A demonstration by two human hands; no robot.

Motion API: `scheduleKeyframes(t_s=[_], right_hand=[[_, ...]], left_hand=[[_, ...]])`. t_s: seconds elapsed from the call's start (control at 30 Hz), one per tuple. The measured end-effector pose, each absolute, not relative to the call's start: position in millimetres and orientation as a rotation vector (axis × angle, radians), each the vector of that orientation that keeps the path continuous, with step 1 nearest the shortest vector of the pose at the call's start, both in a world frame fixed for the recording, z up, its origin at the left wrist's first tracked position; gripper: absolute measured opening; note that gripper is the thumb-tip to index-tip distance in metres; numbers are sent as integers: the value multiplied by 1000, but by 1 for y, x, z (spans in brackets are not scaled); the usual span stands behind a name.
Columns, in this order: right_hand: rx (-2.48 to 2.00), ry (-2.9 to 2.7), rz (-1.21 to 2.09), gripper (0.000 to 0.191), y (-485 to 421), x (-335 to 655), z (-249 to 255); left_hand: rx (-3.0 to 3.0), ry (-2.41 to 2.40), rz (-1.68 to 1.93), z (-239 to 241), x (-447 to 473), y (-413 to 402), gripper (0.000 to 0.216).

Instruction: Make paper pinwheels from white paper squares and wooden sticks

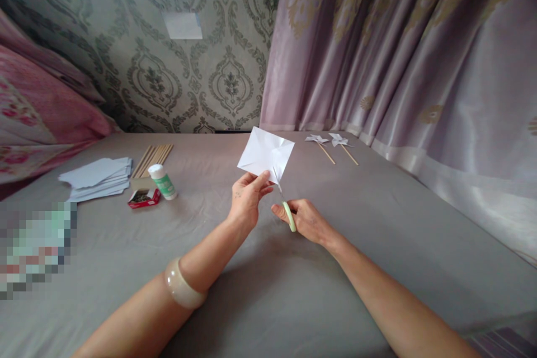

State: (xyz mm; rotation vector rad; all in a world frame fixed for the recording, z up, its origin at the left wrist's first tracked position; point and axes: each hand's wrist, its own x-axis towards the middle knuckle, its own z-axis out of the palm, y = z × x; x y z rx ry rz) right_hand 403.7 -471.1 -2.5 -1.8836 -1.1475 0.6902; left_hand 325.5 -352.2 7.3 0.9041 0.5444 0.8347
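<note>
A square sheet of white paper [262, 148] with diagonal creases is pinched between the thumb and fingers of my left hand [247, 194], held up above the grey cloth. My right hand [308, 220] grips a pair of scissors by its pale green handles [288, 216]. The scissors' metal blades point up and lie at the lower right edge of the paper, close to my left fingertips. How deep the blades reach into the sheet is hard to make out.
On the left lie a stack of white paper [100, 179], several wooden sticks [156, 159], a white and green glue bottle [163, 182] and a small red box [144, 198]. Two paper pinwheels on sticks [318, 139] lie at the back right, near the curtain [335, 39].
</note>
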Motion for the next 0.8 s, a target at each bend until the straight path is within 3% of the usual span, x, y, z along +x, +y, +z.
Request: scheduleKeyframes(t_s=[0.8], right_hand=[[-1965, -1106, 584, 50, -468, 405, -11]], left_hand=[[883, 533, 844, 8, 325, -351, 25]])
